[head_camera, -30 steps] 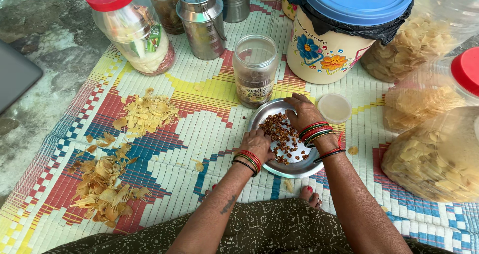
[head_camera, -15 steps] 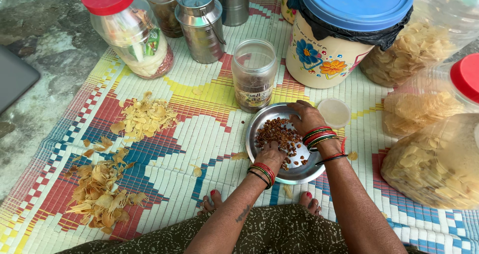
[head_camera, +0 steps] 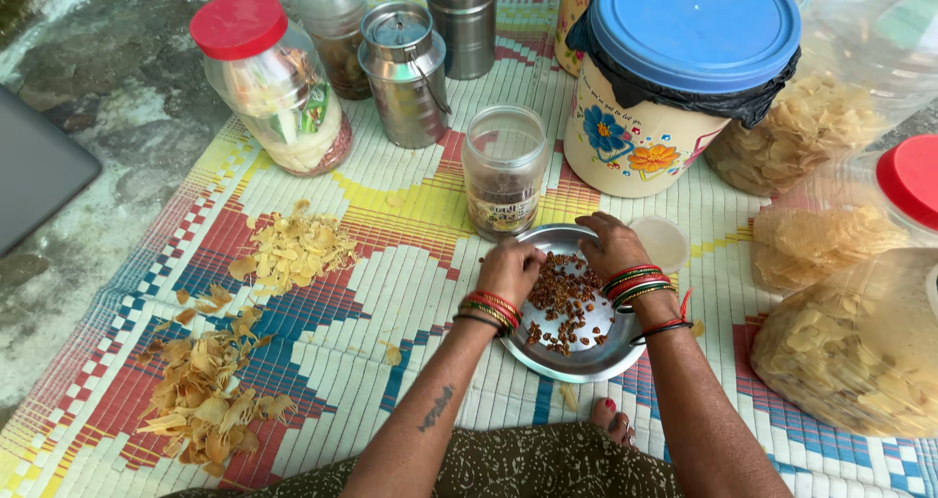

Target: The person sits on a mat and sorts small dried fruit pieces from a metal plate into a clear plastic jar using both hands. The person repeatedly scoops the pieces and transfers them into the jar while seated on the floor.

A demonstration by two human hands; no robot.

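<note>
i'm looking down at both hands working in the steel plate (head_camera: 586,361) that sits on the woven mat (head_camera: 410,254) in front of my knees. the left hand (head_camera: 510,268) rests at the plate's left rim, fingers curled together over the brown bits (head_camera: 565,298); whether it actually pinches any of them i cannot tell from this angle. the right hand (head_camera: 613,244) lies at the far rim, fingers bent and close together, touching the heap from the other side. as i judge it, the step in hand is gathering or sorting the loose bits on the plate, and the next move calls for a light sweep of both hands so nothing spills over the shallow rim.

just beyond the plate stands an open clear jar (head_camera: 504,171) with a little dark stuff at its bottom, and a round translucent lid (head_camera: 664,242) lies beside the right hand. the big flowered tub (head_camera: 635,136) has a blue lid over a black liner, contents hidden. the red-lidded jar (head_camera: 274,92) holds packets and pale pieces. clear bags (head_camera: 850,332) at right are full of pale chips. two loose piles of dried flakes (head_camera: 293,249) lie on the mat at left.
</note>
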